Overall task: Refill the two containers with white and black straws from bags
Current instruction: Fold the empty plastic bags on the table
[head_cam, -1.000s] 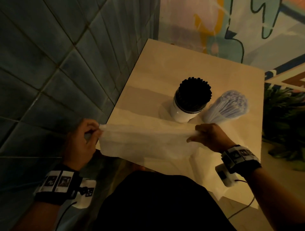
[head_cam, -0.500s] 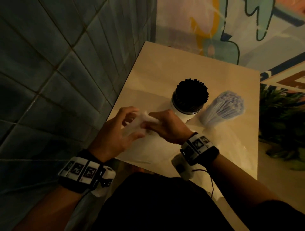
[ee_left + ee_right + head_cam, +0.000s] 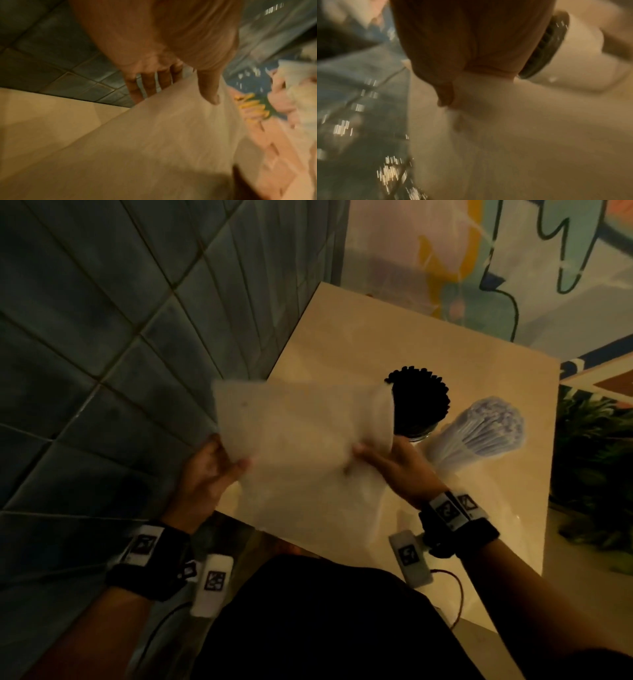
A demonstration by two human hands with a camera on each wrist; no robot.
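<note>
An empty see-through plastic bag (image 3: 301, 460) hangs spread out above the near left part of the beige table (image 3: 376, 337). My left hand (image 3: 236, 465) pinches its left edge, thumb on top (image 3: 211, 94) and fingers (image 3: 147, 83) behind the film (image 3: 154, 135). My right hand (image 3: 363, 453) pinches the right edge, thumb (image 3: 445, 97) on the bag (image 3: 505, 135). Behind the bag a white container full of black straws (image 3: 424, 402) stands on the table, its rim (image 3: 546, 44) close to my right hand. A bundle of white straws (image 3: 479, 429) leans beside it on the right.
A dark tiled wall (image 3: 102, 354) runs along the table's left side and a painted wall (image 3: 479, 251) rises behind it. Green plants (image 3: 592, 457) stand off the right edge. Crumpled clear plastic (image 3: 445, 474) lies below the white straws.
Half a second ago my hands met with the bag bunched between them. They have since drawn apart and risen, so the bag now hangs as a broad sheet.
</note>
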